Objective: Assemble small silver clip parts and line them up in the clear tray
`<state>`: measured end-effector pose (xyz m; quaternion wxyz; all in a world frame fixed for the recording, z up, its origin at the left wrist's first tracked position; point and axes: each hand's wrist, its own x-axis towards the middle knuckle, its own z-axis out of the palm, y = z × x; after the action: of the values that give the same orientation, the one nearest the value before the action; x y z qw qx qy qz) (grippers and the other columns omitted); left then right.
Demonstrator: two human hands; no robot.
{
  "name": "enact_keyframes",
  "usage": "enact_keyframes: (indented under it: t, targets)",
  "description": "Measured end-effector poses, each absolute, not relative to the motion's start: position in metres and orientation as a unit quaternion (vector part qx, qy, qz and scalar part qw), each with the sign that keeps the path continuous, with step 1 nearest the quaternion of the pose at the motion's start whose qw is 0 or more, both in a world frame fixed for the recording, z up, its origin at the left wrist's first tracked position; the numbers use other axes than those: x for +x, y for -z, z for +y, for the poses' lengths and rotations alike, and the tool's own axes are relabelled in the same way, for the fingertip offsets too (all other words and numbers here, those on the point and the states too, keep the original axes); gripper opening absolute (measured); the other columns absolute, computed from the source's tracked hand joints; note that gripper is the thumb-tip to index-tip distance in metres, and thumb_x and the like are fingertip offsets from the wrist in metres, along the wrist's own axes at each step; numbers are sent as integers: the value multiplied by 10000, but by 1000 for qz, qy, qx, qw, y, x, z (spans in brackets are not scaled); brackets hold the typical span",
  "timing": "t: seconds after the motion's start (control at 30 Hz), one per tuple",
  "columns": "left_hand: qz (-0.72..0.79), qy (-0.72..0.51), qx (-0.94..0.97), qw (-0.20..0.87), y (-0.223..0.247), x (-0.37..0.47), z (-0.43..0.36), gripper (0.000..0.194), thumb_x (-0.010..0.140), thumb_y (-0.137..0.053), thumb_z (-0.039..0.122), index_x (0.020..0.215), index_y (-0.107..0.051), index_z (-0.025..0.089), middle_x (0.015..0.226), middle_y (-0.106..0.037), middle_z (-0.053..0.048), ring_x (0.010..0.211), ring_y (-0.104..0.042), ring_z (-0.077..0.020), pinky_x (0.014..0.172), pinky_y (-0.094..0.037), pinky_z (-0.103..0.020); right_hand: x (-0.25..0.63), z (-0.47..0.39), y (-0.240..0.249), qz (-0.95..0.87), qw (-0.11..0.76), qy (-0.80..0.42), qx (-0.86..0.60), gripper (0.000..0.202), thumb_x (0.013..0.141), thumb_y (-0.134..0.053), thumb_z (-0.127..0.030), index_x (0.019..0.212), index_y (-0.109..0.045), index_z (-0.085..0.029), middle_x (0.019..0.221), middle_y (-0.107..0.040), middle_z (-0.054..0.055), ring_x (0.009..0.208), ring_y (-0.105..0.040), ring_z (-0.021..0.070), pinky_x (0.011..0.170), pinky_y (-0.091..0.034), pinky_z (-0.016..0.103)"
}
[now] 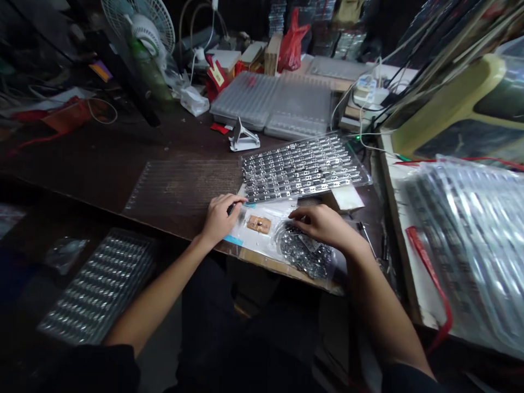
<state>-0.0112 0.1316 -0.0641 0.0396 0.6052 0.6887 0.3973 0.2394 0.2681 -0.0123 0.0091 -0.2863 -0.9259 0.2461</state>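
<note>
My left hand (221, 218) is closed at the left edge of a white sheet (268, 248) on the table. A dark bit shows between its thumb and forefinger, too small to name. Right of it lies a small tan block (258, 224) with a tiny metal piece at its middle. Above a round heap of small shiny metal parts (309, 256), my right hand (319, 222) has its fingertips pinched together; what they hold, if anything, I cannot make out. Just beyond both hands rests a clear ribbed tray (303, 166) filled with rows of metal parts.
A transparent ribbed tray (176, 185) lies left of my left hand. Behind stand a white folding stand (244, 139) and plastic cases (245, 98). Stacked filled trays sit low on the left (102, 286) and on the right ledge (466, 240). A fan (143, 27) stands back left.
</note>
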Motion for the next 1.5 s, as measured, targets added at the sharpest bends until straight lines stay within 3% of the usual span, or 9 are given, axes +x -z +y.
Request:
enact_keyframes:
  t: [0.33,0.47,0.57,0.73,0.93,1.1,1.2,1.33,1.5]
  targets:
    - [711,-333,620,-19,73,-9,142,246,936,-563,270,1140,-693,223,1238,-635,-52,1182,-531,-220,1023,-348,-369,239,271,23,-929,-23,-246,-275,205,876,-627,-242,1052,-732,-243,1054,-733,22,960,-684,234,851,-516,331]
    - [721,-322,613,-31,74,-9,146,189,931,-592,279,1066,-716,234,1268,-619,-49,1246,-488,-233,1064,-310,-399,239,268,20,-933,-55,-220,-280,205,868,-651,-264,1057,-729,-252,1090,-717,32,985,-676,261,854,-513,356]
    - [722,-310,618,-17,69,-7,152,133,918,-631,282,993,-726,226,1190,-649,-38,1179,-525,-213,1020,-337,-385,240,266,23,-935,-83,-206,-275,197,891,-616,-271,1056,-723,-258,1126,-698,57,949,-684,276,809,-523,379]
    - [733,-288,616,9,57,-10,162,90,888,-687,293,908,-739,222,1102,-671,-26,1093,-544,-209,949,-379,-364,240,271,35,-938,-96,-201,-264,194,930,-524,-236,908,-716,-252,1011,-714,81,866,-688,269,738,-511,371]
    - [677,-392,622,30,57,-8,147,138,980,-529,248,965,-643,172,1057,-705,-43,991,-630,-170,900,-445,-313,238,263,20,-935,-96,-199,-276,233,922,-568,-252,1117,-694,-225,1146,-688,87,962,-671,253,797,-484,321]
    - [644,-461,602,100,66,5,126,132,967,-487,227,988,-604,172,934,-698,-34,864,-658,-139,797,-491,-237,231,255,7,-928,-123,-172,-306,168,942,-512,-205,918,-673,-165,1055,-694,114,838,-653,219,668,-404,281]
    - [659,-461,581,126,72,9,122,193,979,-458,234,1015,-635,169,980,-708,-49,899,-665,-148,814,-503,-245,235,257,6,-934,-67,-202,-287,136,929,-516,-200,893,-644,-168,966,-693,100,788,-627,188,661,-393,273]
    - [657,-467,575,141,77,9,123,172,901,-653,327,974,-707,180,953,-743,-41,818,-687,-158,761,-528,-244,239,262,8,-916,47,-276,-287,63,873,-562,-201,838,-605,-172,769,-659,35,683,-592,156,645,-402,265]
    - [638,-467,592,153,77,10,123,139,850,-730,308,912,-748,185,900,-758,-21,803,-709,-154,755,-530,-228,224,256,20,-896,184,-309,-261,99,878,-539,-194,868,-633,-165,843,-695,50,740,-632,156,685,-452,260]
